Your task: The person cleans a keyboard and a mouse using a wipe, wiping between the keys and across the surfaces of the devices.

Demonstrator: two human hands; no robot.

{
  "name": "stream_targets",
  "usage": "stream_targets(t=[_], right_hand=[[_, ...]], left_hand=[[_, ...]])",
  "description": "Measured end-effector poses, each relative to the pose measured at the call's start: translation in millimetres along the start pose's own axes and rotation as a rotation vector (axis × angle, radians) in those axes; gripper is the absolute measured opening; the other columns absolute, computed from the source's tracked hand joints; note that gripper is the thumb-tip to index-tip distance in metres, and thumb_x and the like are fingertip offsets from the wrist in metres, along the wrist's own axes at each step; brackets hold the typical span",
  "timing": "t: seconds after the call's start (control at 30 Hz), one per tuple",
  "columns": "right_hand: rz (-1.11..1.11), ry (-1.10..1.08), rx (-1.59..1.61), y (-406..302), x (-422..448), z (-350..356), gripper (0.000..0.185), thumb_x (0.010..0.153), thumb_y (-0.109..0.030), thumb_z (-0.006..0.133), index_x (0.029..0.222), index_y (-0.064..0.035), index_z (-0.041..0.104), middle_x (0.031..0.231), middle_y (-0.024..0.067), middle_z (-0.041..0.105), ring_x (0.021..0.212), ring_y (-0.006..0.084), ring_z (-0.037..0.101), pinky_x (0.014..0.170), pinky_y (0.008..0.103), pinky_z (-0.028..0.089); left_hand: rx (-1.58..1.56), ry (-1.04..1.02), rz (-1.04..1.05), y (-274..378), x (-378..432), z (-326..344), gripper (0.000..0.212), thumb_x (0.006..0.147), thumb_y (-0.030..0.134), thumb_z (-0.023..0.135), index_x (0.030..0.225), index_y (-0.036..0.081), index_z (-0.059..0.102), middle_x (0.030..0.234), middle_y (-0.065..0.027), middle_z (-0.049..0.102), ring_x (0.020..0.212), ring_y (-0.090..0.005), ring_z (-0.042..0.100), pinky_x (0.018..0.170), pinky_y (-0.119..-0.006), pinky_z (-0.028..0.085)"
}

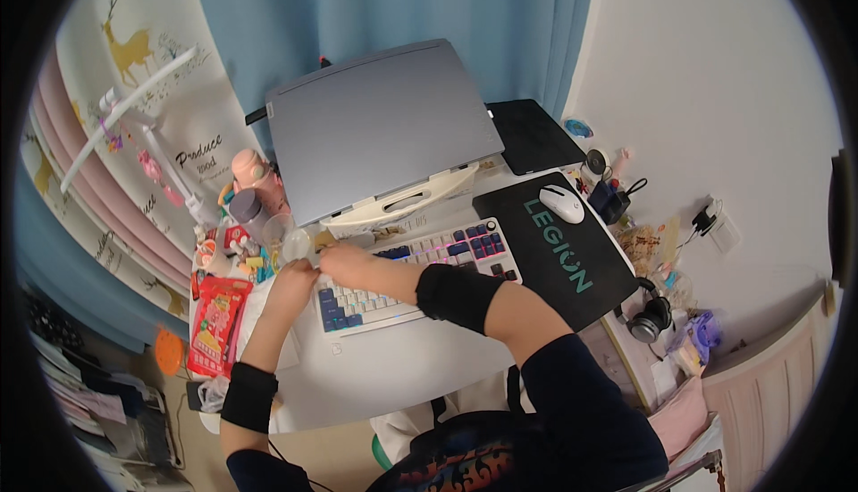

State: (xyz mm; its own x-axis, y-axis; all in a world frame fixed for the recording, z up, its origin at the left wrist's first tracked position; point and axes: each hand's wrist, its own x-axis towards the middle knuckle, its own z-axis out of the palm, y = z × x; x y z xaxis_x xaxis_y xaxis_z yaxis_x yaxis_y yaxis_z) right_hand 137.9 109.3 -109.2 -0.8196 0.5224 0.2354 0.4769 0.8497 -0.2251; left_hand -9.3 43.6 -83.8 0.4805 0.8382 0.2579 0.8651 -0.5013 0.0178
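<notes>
My left hand (298,276) and my right hand (340,263) meet above the left end of a white and navy keyboard (409,296). Their fingertips come together at a clear plastic cup or lid (297,244); whether they pinch something small between them is hard to tell. Just behind the cup stands a grey-lidded bottle (249,209), with a pink bottle (258,173) beyond it. My right forearm crosses over the keyboard and hides part of its keys. White paper (251,308) lies beneath my left wrist, beside a red snack packet (218,324).
A closed grey laptop (382,130) rests on a cream stand (402,209) at the back. On the right are a black mouse pad (536,251), a white mouse (562,204) and headphones (650,320). A white lamp (161,150) and small items crowd the left side.
</notes>
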Motion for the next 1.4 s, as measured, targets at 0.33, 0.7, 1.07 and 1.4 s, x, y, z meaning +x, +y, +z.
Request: stream_targets(t=[0.33,0.7,1.07,1.4], right_hand=[[0.005,-0.057,-0.079,33,-46,-26,0.012,0.068,-0.004,0.057,0.078,-0.0046,0.064,0.092,0.0114,0.059,0.095,0.0280,0.056,0.082,0.0371,0.045],[0.166,-0.073,-0.007,123,-183,-106,0.010,0.067,-0.004,0.055,0.073,-0.0046,0.063,0.079,0.0149,0.059,0.081,0.0315,0.056,0.072,0.0398,0.047],[0.208,-0.022,-0.025,144,-237,-130,0.017,0.068,-0.002,0.056,0.083,-0.0044,0.064,0.081,0.0095,0.055,0.087,0.0274,0.052,0.077,0.0346,0.044],[0.269,-0.049,-0.062,139,-238,-135,0.028,0.064,0.003,0.057,0.090,-0.0053,0.066,0.082,0.0090,0.056,0.087,0.0269,0.052,0.077,0.0349,0.044]], left_hand=[[-0.230,0.055,-0.103,46,29,5,0.011,0.067,0.004,0.061,0.077,0.001,0.064,0.076,-0.0118,0.056,0.077,-0.0281,0.056,0.068,-0.036,0.046],[-0.337,0.061,0.215,154,140,44,0.009,0.074,0.007,0.060,0.081,0.002,0.062,0.082,-0.0109,0.056,0.078,-0.0294,0.056,0.070,-0.037,0.046],[-0.302,0.016,-0.193,60,71,10,0.015,0.081,0.013,0.054,0.086,0.000,0.061,0.087,-0.0149,0.060,0.081,-0.0327,0.057,0.071,-0.038,0.046],[-0.504,0.004,-0.244,24,42,21,0.024,0.086,0.021,0.052,0.087,-0.002,0.061,0.085,-0.0127,0.058,0.079,-0.0275,0.057,0.070,-0.034,0.044]])
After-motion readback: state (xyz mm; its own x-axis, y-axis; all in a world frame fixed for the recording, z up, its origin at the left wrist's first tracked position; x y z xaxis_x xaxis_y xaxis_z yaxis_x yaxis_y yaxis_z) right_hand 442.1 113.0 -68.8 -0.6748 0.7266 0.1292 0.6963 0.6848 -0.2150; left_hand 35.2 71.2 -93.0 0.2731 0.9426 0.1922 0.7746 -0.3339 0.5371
